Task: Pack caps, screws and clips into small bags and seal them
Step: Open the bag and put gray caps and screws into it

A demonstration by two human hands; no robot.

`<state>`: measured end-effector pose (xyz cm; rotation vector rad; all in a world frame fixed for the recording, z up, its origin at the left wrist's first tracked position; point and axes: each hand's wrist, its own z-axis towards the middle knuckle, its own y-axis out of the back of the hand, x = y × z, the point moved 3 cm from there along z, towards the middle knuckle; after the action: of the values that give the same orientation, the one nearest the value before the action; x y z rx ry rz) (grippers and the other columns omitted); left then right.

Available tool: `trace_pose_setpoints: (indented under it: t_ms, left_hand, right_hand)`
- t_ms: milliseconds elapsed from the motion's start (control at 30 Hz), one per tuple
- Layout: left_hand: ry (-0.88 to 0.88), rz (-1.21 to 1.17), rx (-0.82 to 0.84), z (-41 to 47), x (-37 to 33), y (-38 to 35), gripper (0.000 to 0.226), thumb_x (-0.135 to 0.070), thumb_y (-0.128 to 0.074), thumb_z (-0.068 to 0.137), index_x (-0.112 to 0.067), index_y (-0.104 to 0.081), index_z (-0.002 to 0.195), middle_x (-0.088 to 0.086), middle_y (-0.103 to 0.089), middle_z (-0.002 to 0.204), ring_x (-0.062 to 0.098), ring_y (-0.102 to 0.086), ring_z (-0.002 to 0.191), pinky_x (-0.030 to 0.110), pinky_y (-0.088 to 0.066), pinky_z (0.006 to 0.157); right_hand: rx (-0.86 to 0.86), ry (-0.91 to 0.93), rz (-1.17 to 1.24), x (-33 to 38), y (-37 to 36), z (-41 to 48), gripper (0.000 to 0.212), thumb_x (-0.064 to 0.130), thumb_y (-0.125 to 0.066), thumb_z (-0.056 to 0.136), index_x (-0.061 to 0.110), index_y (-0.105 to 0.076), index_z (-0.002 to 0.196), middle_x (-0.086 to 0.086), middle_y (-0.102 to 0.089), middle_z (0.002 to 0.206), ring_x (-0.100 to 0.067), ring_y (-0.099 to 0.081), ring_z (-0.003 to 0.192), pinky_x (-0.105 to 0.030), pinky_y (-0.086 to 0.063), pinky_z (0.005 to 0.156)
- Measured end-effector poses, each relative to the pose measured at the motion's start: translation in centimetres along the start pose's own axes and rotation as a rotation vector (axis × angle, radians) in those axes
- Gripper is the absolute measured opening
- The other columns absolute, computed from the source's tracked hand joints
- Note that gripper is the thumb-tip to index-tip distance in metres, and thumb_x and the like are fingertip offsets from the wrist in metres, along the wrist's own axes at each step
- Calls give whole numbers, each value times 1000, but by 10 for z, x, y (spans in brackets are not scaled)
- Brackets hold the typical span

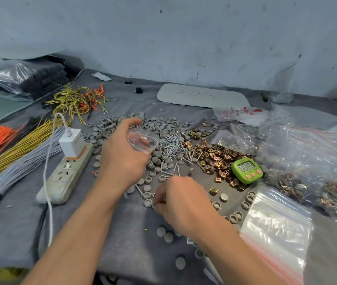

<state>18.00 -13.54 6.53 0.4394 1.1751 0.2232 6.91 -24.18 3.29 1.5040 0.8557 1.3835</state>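
My left hand (122,155) holds a small clear zip bag (142,141) open above the grey cloth, over the pile of grey caps (134,123). Silver screws (173,144) lie in a heap right of the bag, and bronze clips (219,159) spread further right. My right hand (181,199) is low over scattered caps near the table's front, fingers curled and pinching small parts I cannot make out.
A green timer (246,170) sits among the clips. A stack of empty zip bags (274,229) lies at the right front, filled bags (315,161) behind it. A power strip (66,175) with a white charger and bundles of cable ties (13,153) occupy the left.
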Motion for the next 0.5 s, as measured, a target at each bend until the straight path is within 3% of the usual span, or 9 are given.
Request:
trace_pose_setpoints:
  t_ms: [67, 133, 233, 300, 500]
  left_hand:
    - [-9, 32, 43, -1, 0, -2, 72, -3, -82, 75, -48, -55, 124, -14, -73, 88, 18, -71, 78, 47, -61, 75]
    - [-24, 55, 101, -2, 1, -5, 71, -5, -85, 76, -49, -55, 122, -15, -72, 85, 8, -69, 76, 38, -60, 72]
    - [-86, 136, 233, -8, -4, -12, 74, -12, -89, 74, -53, -53, 124, -16, -71, 87, -5, -65, 69, 13, -47, 50]
    - [-133, 191, 318, -14, -10, -20, 79, -11, -86, 74, -57, -50, 127, -16, -70, 92, -6, -65, 70, 11, -45, 49]
    - [-219, 156, 372, -27, -23, -36, 67, -13, -77, 82, -53, -50, 128, -20, -73, 98, -2, -66, 90, 10, -48, 70]
  right_hand:
    - [-45, -4, 22, -1, 2, 1, 10, 24, -66, 84, 23, -75, 88, 3, -74, 83, -27, -69, 86, -37, -57, 76]
    - [-142, -63, 189, -8, 12, 2, 7, 24, -71, 86, 28, -76, 84, 11, -74, 79, -12, -70, 79, -34, -59, 75]
    - [-411, -109, 449, -21, 36, -1, 12, 23, -79, 88, 32, -79, 81, 21, -71, 74, 2, -67, 73, -20, -59, 68]
    - [-554, -85, 562, -27, 51, -2, 13, 22, -81, 86, 33, -80, 80, 23, -72, 72, 2, -67, 72, -16, -53, 63]
    - [-446, -46, 577, -24, 46, 6, 19, 14, -81, 84, 30, -85, 92, 20, -75, 87, 3, -66, 87, -8, -44, 74]
